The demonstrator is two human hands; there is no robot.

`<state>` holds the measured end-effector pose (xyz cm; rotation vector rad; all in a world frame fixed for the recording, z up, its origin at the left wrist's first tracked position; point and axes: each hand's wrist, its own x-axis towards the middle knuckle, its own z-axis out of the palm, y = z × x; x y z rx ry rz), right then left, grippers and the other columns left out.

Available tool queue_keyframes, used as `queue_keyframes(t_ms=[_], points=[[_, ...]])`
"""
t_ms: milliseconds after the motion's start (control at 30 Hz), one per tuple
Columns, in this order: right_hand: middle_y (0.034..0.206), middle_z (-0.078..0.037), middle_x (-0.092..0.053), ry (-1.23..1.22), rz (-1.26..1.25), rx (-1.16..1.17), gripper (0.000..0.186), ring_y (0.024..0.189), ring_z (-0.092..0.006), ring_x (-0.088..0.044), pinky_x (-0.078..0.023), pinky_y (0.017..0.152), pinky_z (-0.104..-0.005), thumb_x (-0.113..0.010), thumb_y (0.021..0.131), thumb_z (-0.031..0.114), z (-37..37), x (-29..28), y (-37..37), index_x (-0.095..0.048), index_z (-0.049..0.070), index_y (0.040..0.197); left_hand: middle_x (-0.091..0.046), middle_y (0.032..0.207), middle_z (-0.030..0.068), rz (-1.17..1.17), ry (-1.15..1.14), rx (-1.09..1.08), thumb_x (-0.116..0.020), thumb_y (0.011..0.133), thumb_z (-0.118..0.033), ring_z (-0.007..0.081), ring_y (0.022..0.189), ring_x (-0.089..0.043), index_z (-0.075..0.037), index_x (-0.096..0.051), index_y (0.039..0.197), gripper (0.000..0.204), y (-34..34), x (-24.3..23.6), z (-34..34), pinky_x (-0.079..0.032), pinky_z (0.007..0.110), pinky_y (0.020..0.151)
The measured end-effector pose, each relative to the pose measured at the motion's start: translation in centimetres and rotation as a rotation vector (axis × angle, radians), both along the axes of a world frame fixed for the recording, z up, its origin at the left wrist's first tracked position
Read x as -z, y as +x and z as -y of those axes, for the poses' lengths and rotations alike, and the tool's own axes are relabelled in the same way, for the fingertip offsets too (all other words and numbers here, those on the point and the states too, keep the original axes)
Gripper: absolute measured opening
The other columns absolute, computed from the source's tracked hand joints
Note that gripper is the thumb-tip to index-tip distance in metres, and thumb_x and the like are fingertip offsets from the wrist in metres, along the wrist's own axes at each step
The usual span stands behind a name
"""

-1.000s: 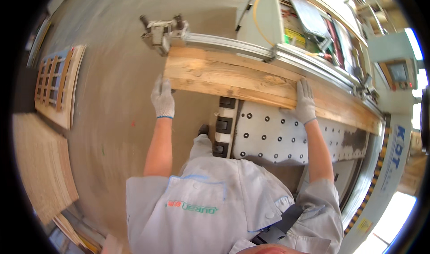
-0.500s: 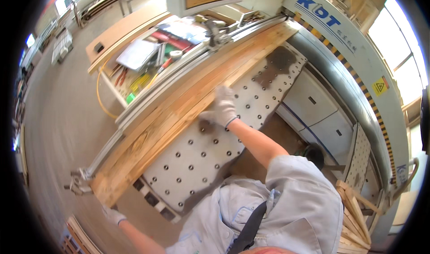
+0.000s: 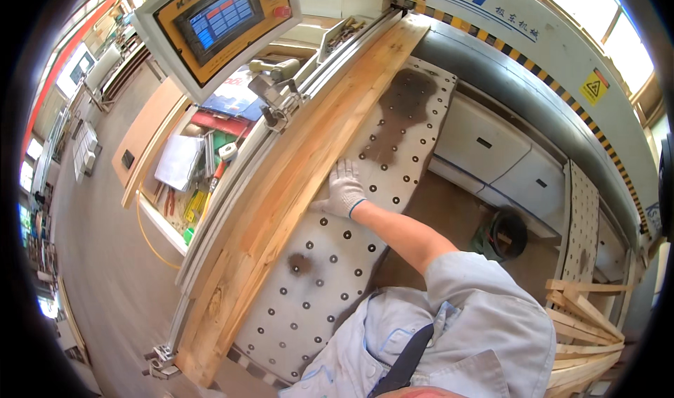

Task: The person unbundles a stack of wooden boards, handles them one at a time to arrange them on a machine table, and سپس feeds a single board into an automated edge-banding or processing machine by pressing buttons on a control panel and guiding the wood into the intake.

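Long wooden boards (image 3: 281, 208) lie side by side along an aluminium rail fence (image 3: 235, 180), running diagonally over the perforated machine bed (image 3: 312, 303). My right hand (image 3: 344, 191), in a white knit glove, rests at the near edge of the boards, fingers extended and thumb apart. I cannot see my left hand. A metal stop (image 3: 161, 356) sits at the rail's lower end, and a clamp fitting (image 3: 274, 106) sits farther up it.
A control panel (image 3: 172, 33) overhangs a tray of tools and papers (image 3: 179, 162) behind the rail. The machine's striped beam (image 3: 456, 4) crosses above the right side. A black bin (image 3: 505, 236) stands on the floor near stacked timber strips (image 3: 583, 328).
My view has swung rightward toward the machine and its panel. My left hand has left view. My right hand stays at the boards' edge.
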<state>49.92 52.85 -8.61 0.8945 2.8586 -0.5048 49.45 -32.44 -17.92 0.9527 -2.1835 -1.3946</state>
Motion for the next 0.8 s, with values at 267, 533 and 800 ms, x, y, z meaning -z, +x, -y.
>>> queue_keyframes(t_ms=[267,533,800], points=[[0.181,-0.038,-0.01,-0.001,0.005,-0.001,0.146,0.171,-0.052,-0.003,-0.001,0.139,-0.0565,-0.065,0.085,0.092,-1.0,0.8,0.5,-0.02,-0.018,0.17,-0.078,0.128,0.0279,0.403,-0.555,-0.317,-0.073,0.097,-0.052,0.0471,0.12,-0.075,-0.001,-0.081,0.128,0.06,-1.2,-2.9,-0.8,-0.062,0.059,0.099],[0.179,-0.04,-0.016,0.031,-0.086,-0.078,0.139,0.17,-0.054,-0.007,-0.004,0.138,-0.0592,-0.066,0.087,0.087,-2.8,1.6,0.4,-0.023,-0.017,0.17,-0.057,0.164,0.0256,-0.382,-1.114,1.04,-0.082,0.093,-0.05,0.0393,0.153,-0.053,0.006,-0.056,0.157,0.09,-8.8,-4.3,-51.4,-0.037,0.049,0.132],[0.171,-0.035,-0.039,-0.117,-0.633,-0.177,0.111,0.161,-0.0494,-0.034,-0.029,0.135,-0.0507,-0.077,0.092,0.068,-22.5,2.9,2.8,-0.042,-0.01,0.163,-0.034,0.177,0.0316,-0.057,-1.25,1.145,-0.071,0.097,-0.064,0.0484,0.165,-0.029,0.011,-0.036,0.167,0.108,-7.5,-4.3,-69.7,-0.019,0.058,0.138]])
